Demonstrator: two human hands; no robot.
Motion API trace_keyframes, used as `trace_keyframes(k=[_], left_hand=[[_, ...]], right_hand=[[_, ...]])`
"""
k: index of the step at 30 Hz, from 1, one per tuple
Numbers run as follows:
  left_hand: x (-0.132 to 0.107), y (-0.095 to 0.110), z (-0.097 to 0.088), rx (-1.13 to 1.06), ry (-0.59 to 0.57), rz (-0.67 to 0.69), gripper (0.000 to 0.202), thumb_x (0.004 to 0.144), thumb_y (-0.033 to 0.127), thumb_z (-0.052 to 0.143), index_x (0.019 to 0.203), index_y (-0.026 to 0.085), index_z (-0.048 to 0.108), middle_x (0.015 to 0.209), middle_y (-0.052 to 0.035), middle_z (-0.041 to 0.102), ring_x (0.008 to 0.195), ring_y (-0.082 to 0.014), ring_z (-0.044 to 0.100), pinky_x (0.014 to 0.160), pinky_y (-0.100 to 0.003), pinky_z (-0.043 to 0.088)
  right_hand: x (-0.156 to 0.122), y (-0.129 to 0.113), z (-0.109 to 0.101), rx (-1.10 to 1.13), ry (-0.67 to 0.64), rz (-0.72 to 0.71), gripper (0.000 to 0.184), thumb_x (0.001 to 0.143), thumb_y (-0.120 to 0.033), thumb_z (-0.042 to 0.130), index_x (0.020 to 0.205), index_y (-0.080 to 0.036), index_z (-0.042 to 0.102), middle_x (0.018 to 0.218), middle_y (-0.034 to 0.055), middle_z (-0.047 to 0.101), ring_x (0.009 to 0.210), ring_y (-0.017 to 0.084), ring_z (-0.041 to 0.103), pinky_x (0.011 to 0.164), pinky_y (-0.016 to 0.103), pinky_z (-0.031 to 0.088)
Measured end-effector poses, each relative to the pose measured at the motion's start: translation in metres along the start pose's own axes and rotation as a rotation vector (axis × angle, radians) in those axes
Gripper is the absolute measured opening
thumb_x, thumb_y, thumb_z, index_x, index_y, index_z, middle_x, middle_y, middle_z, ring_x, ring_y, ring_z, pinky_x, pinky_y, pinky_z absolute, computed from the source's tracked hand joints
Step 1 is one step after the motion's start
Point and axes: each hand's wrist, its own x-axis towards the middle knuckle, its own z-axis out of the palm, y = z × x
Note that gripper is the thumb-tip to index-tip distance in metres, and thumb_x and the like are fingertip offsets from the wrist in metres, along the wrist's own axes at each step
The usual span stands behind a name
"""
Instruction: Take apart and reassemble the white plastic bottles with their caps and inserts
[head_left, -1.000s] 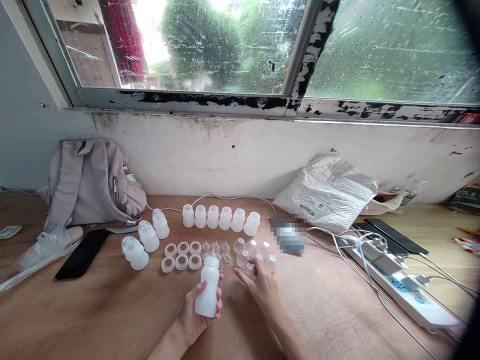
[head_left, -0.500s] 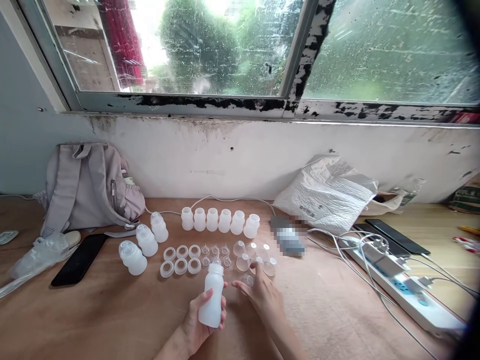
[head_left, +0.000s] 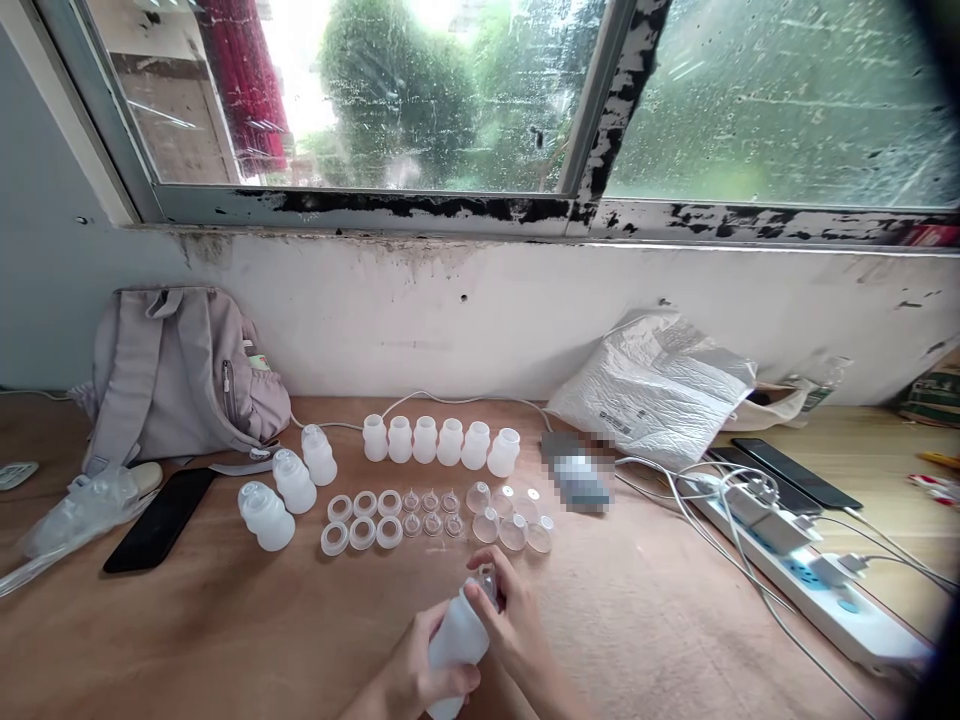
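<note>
My left hand (head_left: 420,665) grips a white plastic bottle (head_left: 456,640), tilted with its mouth up and to the right. My right hand (head_left: 510,620) is closed around a small clear cap (head_left: 486,580) at the bottle's mouth. Behind my hands on the wooden table (head_left: 225,630) lie white rings (head_left: 361,518), clear nipples (head_left: 431,512) and clear domed caps (head_left: 514,520). A row of several open white bottles (head_left: 439,441) stands further back. Three capped bottles (head_left: 289,485) stand to the left.
A grey backpack (head_left: 180,375) leans on the wall at the back left, with a black phone (head_left: 159,518) and a plastic bag (head_left: 79,505) before it. At the right are a white padded bag (head_left: 660,385), a power strip (head_left: 802,575) with cables, and two phones (head_left: 795,472).
My right hand picked up a clear cap from the table and brought it to the bottle's mouth. My left hand lowered and tilted the bottle toward me.
</note>
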Motion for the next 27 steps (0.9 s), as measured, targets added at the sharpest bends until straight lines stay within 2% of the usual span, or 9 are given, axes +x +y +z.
trace_keyframes(k=[3, 5, 9, 11, 14, 18, 22, 24, 27], left_hand=[[-0.004, 0.004, 0.001, 0.268, 0.129, 0.158, 0.031, 0.067, 0.026, 0.059, 0.095, 0.014, 0.053, 0.076, -0.0069, 0.057, 0.062, -0.0147, 0.05, 0.055, -0.024, 0.037], [-0.005, 0.003, 0.0, 0.358, 0.17, 0.207, 0.03, 0.067, 0.024, 0.057, 0.096, 0.016, 0.053, 0.08, -0.0077, 0.057, 0.065, -0.016, 0.051, 0.057, -0.024, 0.037], [-0.003, -0.002, -0.003, 0.347, 0.113, 0.164, 0.025, 0.058, 0.017, 0.061, 0.082, 0.013, 0.054, 0.059, 0.0, 0.05, 0.049, -0.0083, 0.038, 0.044, -0.02, 0.027], [-0.001, -0.003, -0.005, 0.291, 0.075, 0.121, 0.023, 0.054, 0.014, 0.061, 0.075, 0.011, 0.054, 0.056, 0.0019, 0.045, 0.049, -0.0063, 0.033, 0.043, -0.019, 0.024], [-0.001, -0.004, -0.008, 0.094, -0.024, -0.001, 0.027, 0.051, 0.017, 0.061, 0.076, 0.01, 0.056, 0.058, 0.001, 0.048, 0.048, -0.0066, 0.038, 0.042, -0.018, 0.026], [-0.005, -0.018, -0.01, -0.364, -0.208, -0.192, 0.038, 0.054, 0.031, 0.055, 0.082, 0.005, 0.058, 0.057, -0.0049, 0.055, 0.044, -0.0092, 0.046, 0.037, -0.018, 0.026], [-0.005, -0.034, -0.013, -0.754, -0.359, -0.21, 0.05, 0.055, 0.039, 0.05, 0.083, -0.001, 0.058, 0.047, -0.0045, 0.052, 0.036, -0.0086, 0.044, 0.031, -0.018, 0.021], [-0.004, -0.037, -0.017, -0.908, -0.423, -0.217, 0.051, 0.058, 0.041, 0.047, 0.086, 0.0, 0.057, 0.045, -0.0027, 0.051, 0.034, -0.0093, 0.045, 0.029, -0.018, 0.021], [-0.003, -0.036, -0.023, -1.01, -0.452, -0.23, 0.049, 0.064, 0.04, 0.044, 0.092, 0.001, 0.055, 0.049, -0.0029, 0.053, 0.032, -0.0107, 0.048, 0.027, -0.019, 0.022]], right_hand=[[-0.001, -0.007, 0.004, 0.04, -0.025, 0.046, 0.023, 0.071, -0.041, 0.052, 0.073, -0.018, 0.047, 0.054, -0.0036, 0.045, 0.048, 0.011, 0.042, 0.045, 0.021, 0.033], [-0.002, -0.01, 0.006, 0.069, -0.035, 0.059, 0.023, 0.071, -0.04, 0.053, 0.068, -0.019, 0.044, 0.052, -0.0038, 0.044, 0.047, 0.01, 0.042, 0.044, 0.02, 0.032], [-0.004, -0.013, 0.007, 0.093, 0.0, 0.061, 0.03, 0.072, -0.041, 0.05, 0.057, -0.019, 0.036, 0.048, -0.0048, 0.035, 0.045, 0.009, 0.035, 0.043, 0.021, 0.028], [-0.004, -0.014, 0.007, 0.11, 0.009, 0.067, 0.032, 0.072, -0.043, 0.048, 0.056, -0.019, 0.035, 0.048, -0.0049, 0.033, 0.045, 0.009, 0.033, 0.043, 0.021, 0.026], [-0.006, -0.014, 0.005, 0.164, 0.002, 0.079, 0.033, 0.072, -0.045, 0.048, 0.056, -0.019, 0.036, 0.048, -0.0045, 0.033, 0.045, 0.009, 0.032, 0.044, 0.022, 0.026], [-0.009, -0.017, 0.003, 0.357, -0.083, 0.078, 0.035, 0.07, -0.051, 0.047, 0.06, -0.018, 0.041, 0.051, -0.003, 0.036, 0.046, 0.009, 0.035, 0.043, 0.022, 0.027], [-0.007, -0.021, 0.005, 0.666, -0.219, 0.08, 0.046, 0.06, -0.061, 0.054, 0.079, -0.019, 0.046, 0.06, -0.0025, 0.041, 0.047, 0.009, 0.036, 0.042, 0.02, 0.028], [-0.004, -0.021, 0.007, 0.793, -0.263, 0.133, 0.054, 0.059, -0.06, 0.057, 0.094, -0.022, 0.041, 0.065, -0.0025, 0.044, 0.046, 0.008, 0.037, 0.04, 0.019, 0.028], [-0.001, -0.02, 0.01, 0.877, -0.276, 0.199, 0.045, 0.065, -0.054, 0.057, 0.093, -0.026, 0.038, 0.069, -0.003, 0.045, 0.042, 0.006, 0.038, 0.036, 0.018, 0.028]])
